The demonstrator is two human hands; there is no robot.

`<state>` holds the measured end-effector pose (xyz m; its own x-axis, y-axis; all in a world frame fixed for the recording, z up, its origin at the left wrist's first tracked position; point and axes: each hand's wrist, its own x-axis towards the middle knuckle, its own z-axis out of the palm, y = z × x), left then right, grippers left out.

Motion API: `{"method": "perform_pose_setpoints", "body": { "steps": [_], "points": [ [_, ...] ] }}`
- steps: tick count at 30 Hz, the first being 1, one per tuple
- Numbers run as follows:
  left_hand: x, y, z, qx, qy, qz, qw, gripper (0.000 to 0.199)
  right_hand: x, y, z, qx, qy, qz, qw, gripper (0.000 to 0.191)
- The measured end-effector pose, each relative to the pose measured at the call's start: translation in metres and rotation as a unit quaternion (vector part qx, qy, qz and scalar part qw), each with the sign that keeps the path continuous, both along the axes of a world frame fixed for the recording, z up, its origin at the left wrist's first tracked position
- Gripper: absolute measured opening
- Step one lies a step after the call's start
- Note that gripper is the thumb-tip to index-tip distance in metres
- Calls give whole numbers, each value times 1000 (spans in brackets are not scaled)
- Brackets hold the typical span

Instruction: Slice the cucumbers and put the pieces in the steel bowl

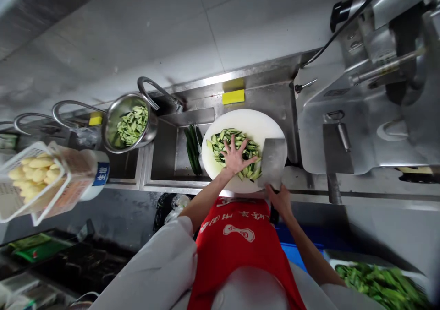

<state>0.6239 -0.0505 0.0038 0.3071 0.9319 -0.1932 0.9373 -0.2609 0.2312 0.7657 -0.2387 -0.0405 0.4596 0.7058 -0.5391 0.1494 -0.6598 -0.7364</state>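
Fingers spread wide, my left hand (235,156) lies over a heap of sliced cucumber (220,140) on a round white cutting board (254,118). My right hand (280,199) is wrapped round the handle of a broad cleaver (273,161). The cleaver's blade lies over the right part of the board, close beside the cucumber pieces. Whole cucumbers (192,149) rest in the sink just left of the board, partly hidden by its edge. More cucumber slices (133,125) fill a steel bowl (152,129) farther left.
A faucet (161,90) arches behind the sink (165,154). A yellow block (233,97) sits behind the board. To the right stand a slicing machine (392,62) and a second cleaver (337,147). White baskets of peeled potatoes (37,170) stand left; leafy greens (381,285) lie at lower right.
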Motion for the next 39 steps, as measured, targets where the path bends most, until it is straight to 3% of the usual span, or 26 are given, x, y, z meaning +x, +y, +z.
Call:
{"method": "perform_pose_setpoints", "body": {
  "steps": [8,13,19,26,31,35,39],
  "points": [
    [11,-8,-8,27,-26,12,999,81,-55,54,-13,60,27,40,997,48],
    [16,-11,-14,44,-68,32,996,76,-59,65,-23,94,75,61,991,39],
    [26,-16,-12,69,-102,21,992,73,-48,57,-16,103,127,42,986,36],
    [50,-22,6,93,-128,-35,987,75,-28,46,1,123,165,-6,979,35],
    [58,-20,23,112,-142,-88,979,74,-31,44,11,169,174,-66,968,33],
    [49,-16,38,122,-161,-130,971,71,-47,47,27,200,154,-102,962,35],
    [18,-5,57,122,-186,-142,965,70,-81,60,51,233,130,-115,957,36]
  ]
}}
